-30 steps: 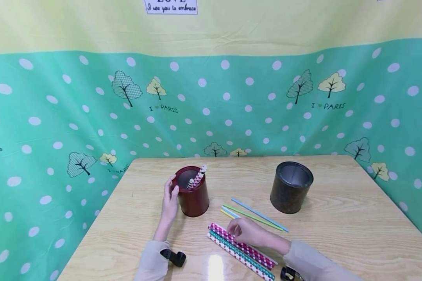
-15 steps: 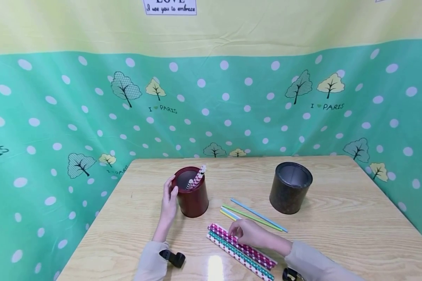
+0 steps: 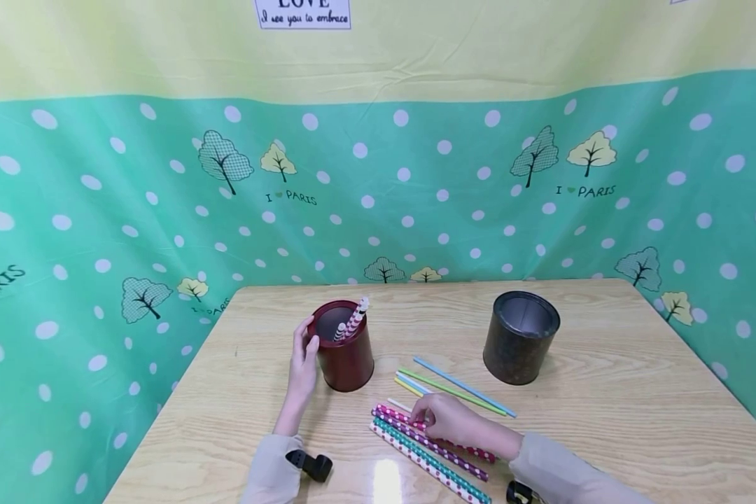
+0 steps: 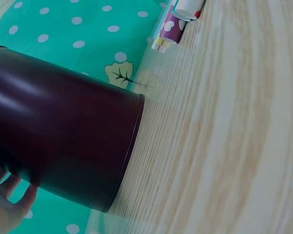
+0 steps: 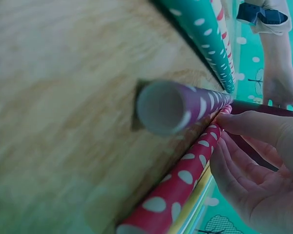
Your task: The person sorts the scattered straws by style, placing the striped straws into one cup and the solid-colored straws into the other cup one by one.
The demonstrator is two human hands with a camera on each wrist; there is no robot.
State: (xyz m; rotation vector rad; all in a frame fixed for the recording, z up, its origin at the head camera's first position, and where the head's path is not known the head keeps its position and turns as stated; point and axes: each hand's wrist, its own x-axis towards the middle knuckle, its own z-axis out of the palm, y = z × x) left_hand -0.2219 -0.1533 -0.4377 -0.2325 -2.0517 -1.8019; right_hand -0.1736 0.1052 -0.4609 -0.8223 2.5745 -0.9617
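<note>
Singling out one straw seems the step: nearer the person than the red can (image 3: 348, 365) and to its right, the right hand (image 3: 447, 416) pinches a pink dotted straw (image 5: 184, 178). The left hand (image 3: 302, 360) grips the can (apparently steadying it). Lifting calls for leaving the purple straw (image 3: 453, 458) behind.

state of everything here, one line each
red can, upright, open on top
striped straws, leaning in the red can
black can, upright, open on top
left hand, fingers round the red can's side
right hand, pinching the pink dotted straw
pink dotted straw, pinched
purple dotted straw, lying on the table
teal and white dotted straws, lying side by side
plain straws, lying on the table
cloth, hanging behind the table
</note>
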